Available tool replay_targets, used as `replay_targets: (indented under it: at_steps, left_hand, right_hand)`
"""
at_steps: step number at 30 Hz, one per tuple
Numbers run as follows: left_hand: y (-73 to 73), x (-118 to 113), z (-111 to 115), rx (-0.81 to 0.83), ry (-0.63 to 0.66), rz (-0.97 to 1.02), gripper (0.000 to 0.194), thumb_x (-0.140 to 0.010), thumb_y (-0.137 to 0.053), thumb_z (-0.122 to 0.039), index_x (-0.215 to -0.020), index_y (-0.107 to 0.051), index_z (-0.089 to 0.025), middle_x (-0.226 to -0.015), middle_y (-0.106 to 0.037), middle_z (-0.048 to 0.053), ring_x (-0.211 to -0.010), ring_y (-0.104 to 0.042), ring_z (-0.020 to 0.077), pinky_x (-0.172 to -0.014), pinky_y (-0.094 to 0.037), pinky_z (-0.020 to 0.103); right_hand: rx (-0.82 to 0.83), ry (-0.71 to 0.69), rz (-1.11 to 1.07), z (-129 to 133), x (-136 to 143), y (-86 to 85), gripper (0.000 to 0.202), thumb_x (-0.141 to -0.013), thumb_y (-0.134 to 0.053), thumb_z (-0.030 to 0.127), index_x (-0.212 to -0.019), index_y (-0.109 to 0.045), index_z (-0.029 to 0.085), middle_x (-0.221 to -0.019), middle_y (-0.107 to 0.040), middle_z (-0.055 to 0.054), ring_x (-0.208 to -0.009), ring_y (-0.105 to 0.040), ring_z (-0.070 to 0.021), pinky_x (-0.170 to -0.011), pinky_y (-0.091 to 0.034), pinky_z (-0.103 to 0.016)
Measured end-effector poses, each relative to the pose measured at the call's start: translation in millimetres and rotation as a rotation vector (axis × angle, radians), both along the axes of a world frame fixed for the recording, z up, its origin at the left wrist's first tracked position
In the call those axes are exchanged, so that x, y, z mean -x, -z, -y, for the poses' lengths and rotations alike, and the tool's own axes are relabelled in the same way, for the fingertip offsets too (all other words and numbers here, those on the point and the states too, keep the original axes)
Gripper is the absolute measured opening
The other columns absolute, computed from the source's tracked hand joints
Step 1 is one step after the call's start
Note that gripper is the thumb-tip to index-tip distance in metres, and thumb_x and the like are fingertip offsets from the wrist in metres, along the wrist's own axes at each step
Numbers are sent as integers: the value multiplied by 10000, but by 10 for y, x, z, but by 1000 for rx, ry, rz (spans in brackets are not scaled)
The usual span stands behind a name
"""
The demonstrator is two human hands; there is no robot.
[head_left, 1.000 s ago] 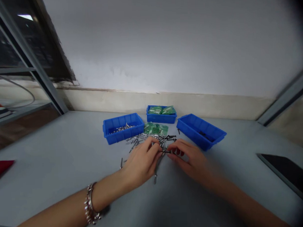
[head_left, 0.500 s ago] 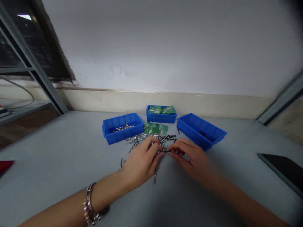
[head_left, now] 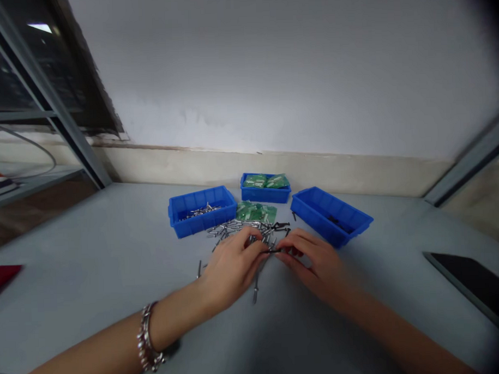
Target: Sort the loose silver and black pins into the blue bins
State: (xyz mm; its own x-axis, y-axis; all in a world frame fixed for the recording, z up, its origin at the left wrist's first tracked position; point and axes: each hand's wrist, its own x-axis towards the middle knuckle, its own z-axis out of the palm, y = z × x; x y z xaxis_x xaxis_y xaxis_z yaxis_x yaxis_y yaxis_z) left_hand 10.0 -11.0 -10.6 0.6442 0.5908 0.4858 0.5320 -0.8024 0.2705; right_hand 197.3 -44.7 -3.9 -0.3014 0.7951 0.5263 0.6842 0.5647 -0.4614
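Note:
Between my two hands a thin black screw (head_left: pixel 272 251) lies level, just above the table. My left hand (head_left: pixel 238 264) pinches its left end, and my right hand (head_left: pixel 311 258) pinches the right end. Behind and under my fingers spreads a loose pile of silver screws (head_left: pixel 234 225), with a few black screws (head_left: pixel 280 226) at its right side. One silver screw (head_left: pixel 256 289) lies apart, nearer to me. A green packet (head_left: pixel 256 212) rests behind the pile.
Three blue bins stand around the pile: the left bin (head_left: pixel 189 228) with silver pieces, the back bin (head_left: pixel 266 195) with green packets, the right bin (head_left: pixel 316 220) with dark pieces. A dark tablet-like object (head_left: pixel 469 283) lies at right, a red object (head_left: pixel 4 277) at far left.
My hands have shifted very slightly, the fingertips a little closer together on the black screw. The bins and the pile look the same.

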Motion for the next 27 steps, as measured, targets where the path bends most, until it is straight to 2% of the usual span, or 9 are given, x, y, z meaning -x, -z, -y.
replay_targets:
  at_steps: [6,11,16,23,27]
  left_hand:
    - [28,0,-20,-11,12,37,184,-901,-384,-203,-918,-562,-162,-986,-536,76,-828,-545,175,-722,-483,329]
    - [55,3,-42,-27,33,58,155,-894,-406,-182,-888,-559,-158,-983,-555,68,-840,-552,182,-727,-483,337]
    - [58,-2,-49,-21,46,70,150,-897,-405,-187,-886,-553,-165,-991,-556,63,-858,-546,183,-750,-474,336]
    - [22,-8,-2,50,16,-5,188,-874,-445,-236,-1049,-487,-180,-1050,-498,78,-869,-529,197,-738,-483,351]
    - [24,-10,-4,37,-1,13,170,-873,-441,-229,-1028,-489,-180,-1041,-493,78,-866,-523,194,-746,-479,353]
  right_hand:
    - [-24,16,25,0,2,-13,107,-833,-530,242,-917,-573,191,-815,-585,-41,-737,-563,-160,-667,-458,-275]
    - [-63,-3,49,3,0,4,99,-827,-537,221,-915,-574,195,-837,-592,-51,-779,-567,-173,-700,-467,-285]
    - [-140,-32,60,-15,-8,22,77,-822,-534,220,-884,-579,220,-806,-585,-33,-744,-570,-180,-656,-486,-306]
    - [-170,-47,21,-34,-26,51,92,-840,-497,211,-881,-558,265,-783,-573,-22,-727,-571,-186,-631,-492,-318]
    - [-160,-30,37,-25,-26,53,88,-841,-497,204,-880,-568,239,-789,-573,-21,-734,-561,-174,-644,-489,-309]
